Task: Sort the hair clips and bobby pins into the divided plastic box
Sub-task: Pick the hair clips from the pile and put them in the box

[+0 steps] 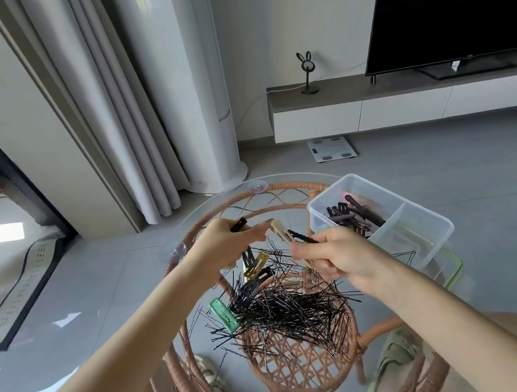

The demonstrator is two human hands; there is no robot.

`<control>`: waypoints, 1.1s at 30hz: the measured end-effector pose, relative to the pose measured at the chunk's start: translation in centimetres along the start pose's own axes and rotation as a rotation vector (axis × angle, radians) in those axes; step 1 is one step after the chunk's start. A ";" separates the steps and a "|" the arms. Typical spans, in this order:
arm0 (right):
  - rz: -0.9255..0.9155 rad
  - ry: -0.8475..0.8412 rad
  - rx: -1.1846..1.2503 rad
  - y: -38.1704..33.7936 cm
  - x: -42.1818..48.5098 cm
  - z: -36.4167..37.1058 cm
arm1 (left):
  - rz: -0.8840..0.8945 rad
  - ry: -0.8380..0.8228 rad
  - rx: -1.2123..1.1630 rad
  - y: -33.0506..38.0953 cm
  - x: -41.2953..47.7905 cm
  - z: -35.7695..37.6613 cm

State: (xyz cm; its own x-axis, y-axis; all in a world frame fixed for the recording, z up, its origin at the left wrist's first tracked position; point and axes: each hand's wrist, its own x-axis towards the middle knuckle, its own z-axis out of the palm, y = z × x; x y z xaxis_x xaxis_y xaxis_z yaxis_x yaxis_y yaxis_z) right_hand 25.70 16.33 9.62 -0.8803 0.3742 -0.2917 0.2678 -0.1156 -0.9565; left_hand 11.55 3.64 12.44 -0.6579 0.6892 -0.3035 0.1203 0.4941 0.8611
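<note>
Head view: left hand (225,250) grips dark clip (239,224), pinches beige clip (279,228); right hand (332,257) grips black clip (303,238). Bobby pins (286,308) heaped at table (244,196) centre; divided box (429,238) at 2 o'clock, purple-black clips (349,213) in far compartment.

Clear plastic box (429,238), prob. metal pins (293,310)

Single head view, yours: wide-angle, facing forward and down, close above bench (289,186); room beyond far edge.
</note>
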 end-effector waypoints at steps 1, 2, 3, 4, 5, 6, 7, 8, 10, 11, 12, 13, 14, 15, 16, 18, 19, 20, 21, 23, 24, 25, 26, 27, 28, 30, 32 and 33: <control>0.010 -0.018 0.028 -0.1 -0.1 -0.3 | -0.011 -0.034 -0.052 0.0 0.0 0.1; 0.014 -0.031 0.020 0.0 -0.1 -0.4 | -0.019 -0.077 -0.113 0.1 -0.1 0.3; 0.015 -0.034 -0.015 0.0 -0.2 -0.4 | -0.019 -0.116 -0.163 0.1 -0.2 0.6; 0.018 -0.034 -0.049 0.0 -0.3 -0.3 | -0.016 -0.139 -0.185 0.1 -0.2 1.0; 0.021 -0.036 -0.065 0.1 -0.4 -0.2 | -0.014 -0.141 -0.193 0.1 -0.1 1.4; 0.029 -0.041 -0.060 0.1 -0.4 -0.1 | -0.015 -0.127 -0.202 0.1 -0.1 1.8; 0.036 -0.048 -0.043 0.3 -0.4 0.0 | -0.019 -0.108 -0.220 0.1 0.0 2.0; 0.043 -0.058 -0.023 0.4 -0.5 0.1 | -0.024 -0.089 -0.248 0.0 0.2 2.1; 0.052 -0.092 0.008 0.7 -0.6 0.0 | -0.027 -0.064 -0.311 0.0 0.6 2.0; 0.056 -0.105 -0.003 0.9 -0.8 -0.1 | -0.026 -0.047 -0.343 0.0 0.8 1.9; 0.060 -0.110 -0.040 1.0 -1.0 -0.3 | -0.023 -0.022 -0.375 0.1 1.0 1.6; 0.063 -0.105 -0.086 1.1 -1.2 -0.5 | -0.016 0.009 -0.401 0.3 1.2 1.3; 0.066 -0.095 -0.121 1.1 -1.4 -0.7 | -0.007 0.039 -0.425 0.6 1.3 1.0; 0.062 -0.076 -0.135 1.1 -1.6 -1.0 | 0.005 0.057 -0.443 1.1 1.5 0.8; 0.051 -0.060 -0.135 1.2 -1.7 -1.2 | 0.019 0.069 -0.449 1.6 1.7 0.6; 0.031 -0.043 -0.142 1.3 -1.6 -1.4 | 0.053 0.082 -0.413 2.7 2.0 0.6; 0.024 -0.033 -0.154 1.3 -1.5 -1.5 | 0.072 0.074 -0.388 3.3 2.3 0.9; 0.015 -0.021 -0.167 1.4 -1.5 -1.4 | 0.088 0.066 -0.372 3.9 2.4 1.2; 0.000 0.003 -0.168 1.5 -1.5 -1.4 | 0.105 0.059 -0.363 4.4 2.6 1.5; -0.064 0.138 -0.140 1.6 -1.6 -1.9 | 0.116 0.035 -0.352 5.2 3.3 2.3; -0.097 0.260 -0.125 1.5 -1.6 -2.5 | 0.110 0.015 -0.344 5.6 3.7 2.8; -0.118 0.396 -0.116 1.3 -1.5 -3.3 | 0.100 -0.007 -0.326 5.9 4.3 3.5; -0.120 0.519 -0.122 1.0 -1.4 -4.2 | 0.087 -0.026 -0.298 6.2 4.8 4.2; -0.104 0.607 -0.131 0.6 -1.0 -5.0 | 0.072 -0.043 -0.256 6.5 5.4 5.1; -0.078 0.646 -0.137 0.0 -0.6 -5.8 | 0.053 -0.065 -0.206 6.9 6.1 6.1; 0.001 0.602 -0.135 -1.1 0.7 -7.0 | 0.001 -0.140 -0.116 7.8 7.2 8.1; 0.079 0.539 -0.249 -1.9 2.0 -7.7 | -0.076 -0.243 -0.080 8.9 7.6 9.6; 0.110 0.557 -0.472 -2.2 2.3 -7.9 | -0.119 -0.294 -0.091 9.4 7.5 9.9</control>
State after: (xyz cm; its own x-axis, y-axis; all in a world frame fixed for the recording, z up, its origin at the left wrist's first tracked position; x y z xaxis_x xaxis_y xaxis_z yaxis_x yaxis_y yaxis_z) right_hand 26.14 24.75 11.05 -0.5428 0.8098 -0.2229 0.5935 0.1821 -0.7839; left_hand 15.11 18.71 14.20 -0.4192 0.7597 -0.4972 -0.0196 0.5399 0.8415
